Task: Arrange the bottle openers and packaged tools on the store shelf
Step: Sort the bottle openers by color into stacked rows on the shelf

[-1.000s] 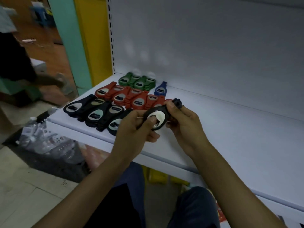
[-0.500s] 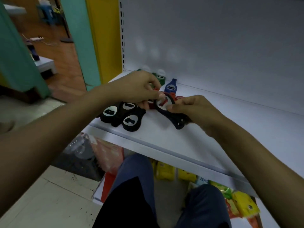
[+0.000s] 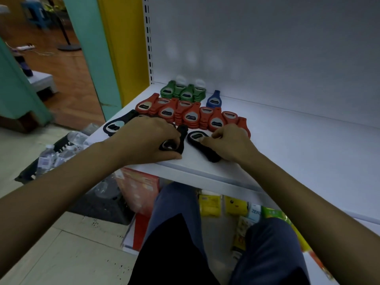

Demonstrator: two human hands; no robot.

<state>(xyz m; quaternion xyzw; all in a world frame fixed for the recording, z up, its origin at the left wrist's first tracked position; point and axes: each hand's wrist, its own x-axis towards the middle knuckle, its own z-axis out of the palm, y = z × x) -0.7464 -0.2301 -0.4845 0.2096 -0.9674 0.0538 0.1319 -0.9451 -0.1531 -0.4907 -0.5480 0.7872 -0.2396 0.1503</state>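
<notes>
Rows of bottle openers lie on the white shelf [image 3: 287, 153]: green ones [image 3: 181, 92] at the back, a single blue one [image 3: 213, 100] to their right, red ones [image 3: 191, 115] in the middle, black ones [image 3: 115, 125] at the front left. My left hand [image 3: 144, 138] lies over the black row, and its fingers curl round a black opener [image 3: 174, 144] near the shelf's front edge. My right hand [image 3: 230, 142] holds another black opener [image 3: 202, 144] flat on the shelf, head pointing back, fingertips on its head.
A yellow upright [image 3: 125, 48] and the slotted shelf post [image 3: 149, 38] bound the shelf on the left. Below the shelf lie yellow and green packets [image 3: 236, 205] and a red box [image 3: 141, 190]. A black crate with water bottles [image 3: 53, 155] stands on the floor at the left.
Both hands have come down onto the shelf's front. The black opener that both hands held in the air now lies flat under my right hand; my left hand has moved to the black row.
</notes>
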